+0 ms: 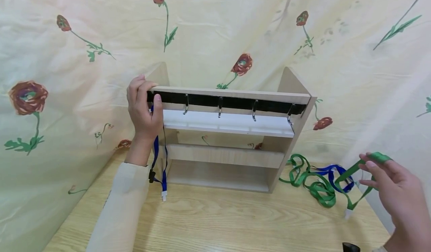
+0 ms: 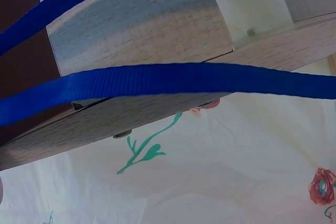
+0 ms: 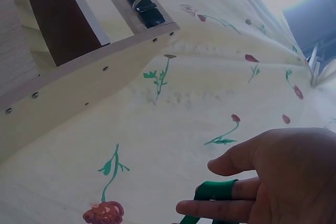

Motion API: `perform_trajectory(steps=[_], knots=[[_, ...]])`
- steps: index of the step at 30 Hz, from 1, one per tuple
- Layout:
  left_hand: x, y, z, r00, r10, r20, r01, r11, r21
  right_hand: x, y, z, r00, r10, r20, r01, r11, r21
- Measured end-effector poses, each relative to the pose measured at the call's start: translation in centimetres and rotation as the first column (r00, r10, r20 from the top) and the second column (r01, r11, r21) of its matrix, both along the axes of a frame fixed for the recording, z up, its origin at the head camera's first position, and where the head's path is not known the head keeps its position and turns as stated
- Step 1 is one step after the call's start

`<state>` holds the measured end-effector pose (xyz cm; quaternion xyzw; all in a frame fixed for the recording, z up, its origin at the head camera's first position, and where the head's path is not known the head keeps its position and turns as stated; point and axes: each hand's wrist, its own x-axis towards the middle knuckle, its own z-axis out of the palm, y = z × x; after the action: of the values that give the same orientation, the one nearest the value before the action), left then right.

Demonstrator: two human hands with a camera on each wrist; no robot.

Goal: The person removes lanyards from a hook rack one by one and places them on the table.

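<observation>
My left hand point(image 1: 143, 111) grips the top left corner of a light wooden shelf rack point(image 1: 229, 91), with its thumb in front. Below that hand hangs a blue lanyard point(image 1: 156, 151) with a white clip end; its upper end is hidden by the hand. Its blue straps point(image 2: 168, 79) cross the left wrist view. At the right, my right hand point(image 1: 399, 184) holds a green lanyard point(image 1: 353, 169) looped round its fingers, a pale clip dangling below. In the right wrist view the thumb stands apart from the strap.
Several metal hooks point(image 1: 220, 108) line a black strip on the rack's front. More green lanyards point(image 1: 321, 196) and a blue lanyard point(image 1: 324, 169) lie right of the rack on the wooden table point(image 1: 235, 218). A black object point(image 1: 351, 247) shows at the bottom edge. Flowered cloth point(image 1: 202, 31) hangs behind.
</observation>
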<state>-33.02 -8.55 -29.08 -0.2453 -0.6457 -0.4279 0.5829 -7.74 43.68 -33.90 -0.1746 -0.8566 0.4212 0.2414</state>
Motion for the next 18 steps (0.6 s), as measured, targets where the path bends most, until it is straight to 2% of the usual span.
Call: perform_trajectory(steps=[4,7,11,18], knots=[[0.0,-0.1,0.0,1.0,0.001,0.006,-0.001,1.0,0.0,-0.3,0.0,0.0,0.996,-0.034,0.088,0.028,0.997,0.073],[0.1,-0.1,-0.1,1.0,0.004,0.012,-0.004,1.0,-0.003,-0.5,0.2,0.0,0.99,-0.048,0.134,0.036,0.995,0.092],[0.1,-0.2,-0.1,1.0,0.008,0.018,-0.008,1.0,-0.006,-0.8,0.8,-0.2,0.986,-0.058,0.159,0.045,0.995,0.084],[0.1,-0.2,0.1,1.0,0.0,0.009,0.0,1.0,-0.001,-1.1,1.6,-0.8,0.973,-0.129,0.193,0.117,0.99,0.073]])
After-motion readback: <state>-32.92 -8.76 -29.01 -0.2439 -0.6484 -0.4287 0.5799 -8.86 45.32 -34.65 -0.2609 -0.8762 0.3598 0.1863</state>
